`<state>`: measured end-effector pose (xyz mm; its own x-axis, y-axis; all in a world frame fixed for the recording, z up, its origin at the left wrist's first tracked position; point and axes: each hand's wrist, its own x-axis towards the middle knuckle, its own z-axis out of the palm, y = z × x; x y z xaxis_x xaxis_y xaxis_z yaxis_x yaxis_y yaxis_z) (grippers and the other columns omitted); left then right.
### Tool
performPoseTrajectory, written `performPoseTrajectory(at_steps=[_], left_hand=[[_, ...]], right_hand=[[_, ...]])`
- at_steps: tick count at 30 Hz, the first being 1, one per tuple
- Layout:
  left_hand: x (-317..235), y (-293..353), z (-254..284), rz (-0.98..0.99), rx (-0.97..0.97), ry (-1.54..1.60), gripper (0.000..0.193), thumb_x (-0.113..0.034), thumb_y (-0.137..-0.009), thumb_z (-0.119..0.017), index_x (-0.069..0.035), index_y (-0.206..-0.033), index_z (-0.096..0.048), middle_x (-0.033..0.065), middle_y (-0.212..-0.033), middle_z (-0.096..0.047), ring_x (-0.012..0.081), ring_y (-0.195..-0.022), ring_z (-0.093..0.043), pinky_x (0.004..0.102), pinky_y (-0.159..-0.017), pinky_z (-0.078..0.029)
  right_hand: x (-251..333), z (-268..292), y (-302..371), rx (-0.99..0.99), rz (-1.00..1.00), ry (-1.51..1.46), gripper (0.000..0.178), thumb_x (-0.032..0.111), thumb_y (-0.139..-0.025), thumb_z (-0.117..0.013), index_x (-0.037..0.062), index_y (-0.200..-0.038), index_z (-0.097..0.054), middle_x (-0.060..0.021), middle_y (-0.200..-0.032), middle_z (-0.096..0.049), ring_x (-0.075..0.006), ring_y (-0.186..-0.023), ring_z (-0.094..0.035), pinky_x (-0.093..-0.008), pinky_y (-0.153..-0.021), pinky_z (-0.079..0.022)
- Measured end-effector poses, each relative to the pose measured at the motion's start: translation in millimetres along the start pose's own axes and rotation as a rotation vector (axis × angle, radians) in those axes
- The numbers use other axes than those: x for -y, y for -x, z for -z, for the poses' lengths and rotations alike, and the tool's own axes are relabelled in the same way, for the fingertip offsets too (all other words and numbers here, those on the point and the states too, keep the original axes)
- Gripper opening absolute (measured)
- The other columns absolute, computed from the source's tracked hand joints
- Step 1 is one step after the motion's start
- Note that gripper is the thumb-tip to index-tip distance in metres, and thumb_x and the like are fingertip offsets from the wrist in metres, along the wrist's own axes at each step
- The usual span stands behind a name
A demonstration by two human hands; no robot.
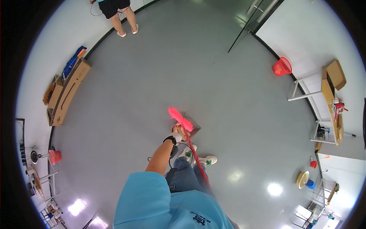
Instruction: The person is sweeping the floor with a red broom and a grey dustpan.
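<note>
My left hand [176, 136], in what looks like a white glove with a black band at the wrist, reaches down in front of my feet. It meets a crumpled beige and pinkish thing [180, 131] whose kind I cannot make out. My fingers do not show clearly there. That thing overlaps a grey dustpan [193, 124]. Across the dustpan lies the bright pink bristle head of a broom [180, 118]. The broom's red handle slants back past my shoes toward my body. My right hand is out of sight.
Grey floor surrounds me. Cardboard boxes [70, 91] line the left wall, with a red bucket [54, 157] nearer. Another red bucket [282, 67] and a table [328, 91] stand at right, a yellow basin [302, 179] nearer. Another person [122, 17] stands far left.
</note>
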<state>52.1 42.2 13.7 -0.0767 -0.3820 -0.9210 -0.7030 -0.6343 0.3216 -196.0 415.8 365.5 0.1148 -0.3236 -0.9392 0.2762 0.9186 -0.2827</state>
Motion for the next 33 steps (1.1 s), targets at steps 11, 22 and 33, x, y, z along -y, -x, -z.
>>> performPoseTrajectory(at_steps=[11, 22, 33], left_hand=[[57, 78, 46, -0.138, 0.118, -0.579, 0.016, -0.018, -0.062, -0.049, -0.005, -0.057, -0.057, 0.0107, -0.056, -0.056, 0.0213, -0.053, -0.053, 0.0341, -0.051, -0.038], [119, 122, 36, -0.122, -0.013, -0.442, 0.014, -0.008, -0.063, -0.045, 0.000, -0.061, -0.056, 0.0126, -0.060, -0.056, 0.0214, -0.053, -0.053, 0.0328, -0.047, -0.040], [126, 112, 7, -0.072, -0.190, -0.308, 0.032, -0.020, -0.074, -0.036, -0.003, -0.096, -0.052, 0.0150, -0.102, -0.048, 0.0258, -0.092, -0.047, 0.0349, -0.079, -0.034]], right_hand=[[3, -21, -43, -0.279, 0.481, 0.406, 0.060, 0.014, -0.077, -0.052, 0.0024, -0.127, -0.021, -0.0105, -0.083, -0.053, -0.0136, -0.070, -0.051, -0.0261, -0.062, -0.044], [-17, -21, -109, -0.378, 0.079, 0.507, 0.062, 0.011, -0.072, -0.048, 0.0119, -0.128, -0.022, -0.0083, -0.060, -0.052, -0.0154, -0.047, -0.050, -0.0298, -0.039, -0.041], [-150, -46, -41, -0.150, 0.130, 0.307, 0.060, 0.013, -0.075, -0.048, 0.0125, -0.128, -0.021, 0.0016, -0.050, -0.040, -0.0089, -0.035, -0.035, -0.0237, -0.030, -0.032]])
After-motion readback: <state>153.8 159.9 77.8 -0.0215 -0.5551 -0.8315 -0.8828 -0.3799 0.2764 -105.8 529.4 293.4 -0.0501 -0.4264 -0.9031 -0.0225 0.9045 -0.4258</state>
